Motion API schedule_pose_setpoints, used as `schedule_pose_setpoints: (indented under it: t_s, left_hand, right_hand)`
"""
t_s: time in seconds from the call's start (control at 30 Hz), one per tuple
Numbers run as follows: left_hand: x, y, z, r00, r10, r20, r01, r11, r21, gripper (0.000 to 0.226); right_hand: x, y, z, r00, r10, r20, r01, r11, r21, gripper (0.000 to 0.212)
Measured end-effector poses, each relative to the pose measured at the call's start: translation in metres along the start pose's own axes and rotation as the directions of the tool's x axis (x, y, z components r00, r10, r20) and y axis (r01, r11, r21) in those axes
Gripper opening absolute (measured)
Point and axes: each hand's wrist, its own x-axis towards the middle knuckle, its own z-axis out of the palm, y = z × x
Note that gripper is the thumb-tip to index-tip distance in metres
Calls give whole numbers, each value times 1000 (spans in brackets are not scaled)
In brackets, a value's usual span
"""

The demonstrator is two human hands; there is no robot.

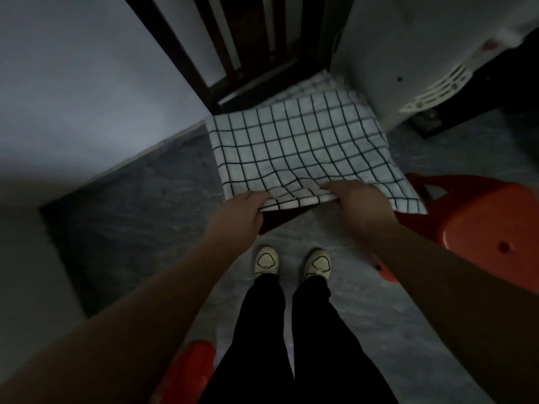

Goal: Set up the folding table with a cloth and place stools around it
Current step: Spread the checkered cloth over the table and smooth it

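Red stool, lower left, partly in view on the grey floor. Left hand and right hand, both pinched shut on the near hem of the checked cloth, spread over a dark table edge. Orange-red stool, right, just beside the cloth's corner.

Red stool crowds the right; floor left lies open.

dim room: grey mottled floor, pale wall, dark wooden frame.
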Motion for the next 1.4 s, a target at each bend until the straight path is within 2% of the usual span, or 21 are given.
schedule_pose_setpoints:
  t_s: [0.2, 0.33, 0.53, 0.67, 0.83, 0.93, 1.07, 1.27, 1.4]
  left_hand:
    - [-58, 63, -118, 982, 135, -133, -146, 987, -73, 38]
    - [-94, 113, -174, 955, 254, -154, -267, 961, -76, 36]
    - [-116, 210, -213, 870, 465, -161, -479, 876, -59, 32]
    - [-133, 291, -210, 756, 650, -71, -653, 756, -39, 34]
    - [-173, 381, -159, 625, 779, 56, -780, 626, -3, 33]
    - [-201, 439, -106, 566, 812, 143, -821, 571, 3, 34]
    - [-256, 530, -24, 435, 872, 224, -894, 447, -7, 37]
    - [-344, 662, 106, 311, 895, 320, -936, 346, -58, 34]
    - [-386, 738, 167, 245, 905, 346, -949, 297, -103, 30]
  right_hand:
    - [-82, -75, -126, 974, 128, -186, -126, 992, 21, 32]
    - [-152, -105, -186, 916, 270, -298, -262, 963, 69, 26]
    - [-262, -110, -241, 762, 467, -449, -427, 883, 195, 13]
    - [-349, -87, -249, 633, 563, -532, -508, 820, 263, 14]
    - [-451, -49, -226, 448, 719, -531, -582, 686, 437, 24]
    - [-521, -18, -202, 332, 805, -493, -610, 581, 538, 19]
    - [-632, 32, -170, 182, 881, -438, -628, 446, 637, 20]
    - [-796, 101, -128, 24, 936, -350, -635, 285, 718, 22]
    - [-875, 138, -117, -56, 952, -301, -638, 198, 744, 13]
